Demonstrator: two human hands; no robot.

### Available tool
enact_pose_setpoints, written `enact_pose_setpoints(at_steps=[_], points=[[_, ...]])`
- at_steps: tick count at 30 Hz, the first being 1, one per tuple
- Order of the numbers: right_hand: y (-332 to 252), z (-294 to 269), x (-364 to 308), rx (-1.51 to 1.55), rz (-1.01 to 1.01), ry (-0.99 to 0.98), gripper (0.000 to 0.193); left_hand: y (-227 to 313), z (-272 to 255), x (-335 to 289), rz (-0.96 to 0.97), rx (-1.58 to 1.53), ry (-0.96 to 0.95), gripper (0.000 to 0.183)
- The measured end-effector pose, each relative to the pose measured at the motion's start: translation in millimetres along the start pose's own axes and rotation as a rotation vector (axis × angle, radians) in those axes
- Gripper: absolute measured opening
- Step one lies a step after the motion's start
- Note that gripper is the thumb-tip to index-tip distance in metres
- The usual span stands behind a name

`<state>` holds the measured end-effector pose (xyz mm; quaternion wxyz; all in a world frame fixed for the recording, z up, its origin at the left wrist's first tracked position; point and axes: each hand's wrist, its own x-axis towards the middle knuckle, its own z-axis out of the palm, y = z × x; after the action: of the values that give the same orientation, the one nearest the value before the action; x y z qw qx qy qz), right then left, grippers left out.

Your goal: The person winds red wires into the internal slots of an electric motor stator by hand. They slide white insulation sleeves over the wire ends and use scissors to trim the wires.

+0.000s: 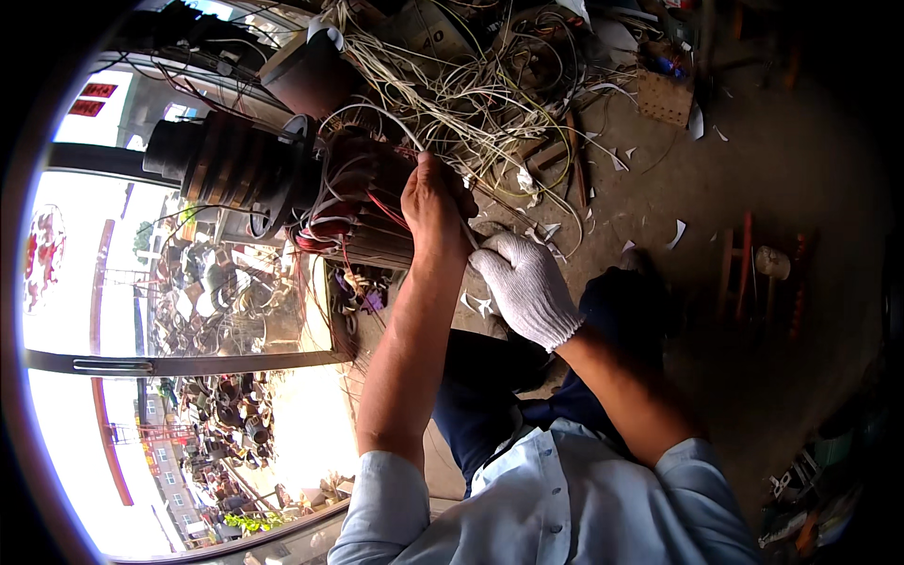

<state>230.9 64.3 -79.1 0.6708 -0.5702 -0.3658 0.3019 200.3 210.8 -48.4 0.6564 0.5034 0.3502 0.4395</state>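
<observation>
A motor rotor (363,212), dark with red-brown windings and slip rings (221,160) at its left end, lies in front of me. My bare left hand (435,212) is closed around a thin white cable (400,122) at the rotor's right end. That cable loops over the windings and passes through the left hand toward the right one. My right hand (523,282), in a white knitted glove, pinches the cable just below and right of the left hand. Thin red and white leads (330,193) hang about the windings. The left fingertips are partly hidden behind the hand.
A big tangle of pale wires (471,89) covers the floor beyond the rotor. White scraps (676,234) are scattered about. A low wooden stool (744,273) stands at right, with a mallet (772,263) on it. Glass doors (217,363) line the left side, with scrap heaps outside.
</observation>
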Motion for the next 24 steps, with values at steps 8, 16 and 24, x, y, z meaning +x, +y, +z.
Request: enact_pose_setpoints(at_steps=[8, 16, 24], points=[[-7, 13, 14, -0.140, -0.102, -0.018, 0.024, 4, -24, 1, 0.048, 0.057, -0.110, 0.047], [-1, 12, 16, -0.089, -0.033, 0.036, 0.023, -9, -30, -28, 0.025, -0.040, -0.172, 0.031], [1, 18, 2, -0.103, -0.138, 0.057, 0.019, 1, -32, 23, 0.073, 0.119, -0.090, 0.040]])
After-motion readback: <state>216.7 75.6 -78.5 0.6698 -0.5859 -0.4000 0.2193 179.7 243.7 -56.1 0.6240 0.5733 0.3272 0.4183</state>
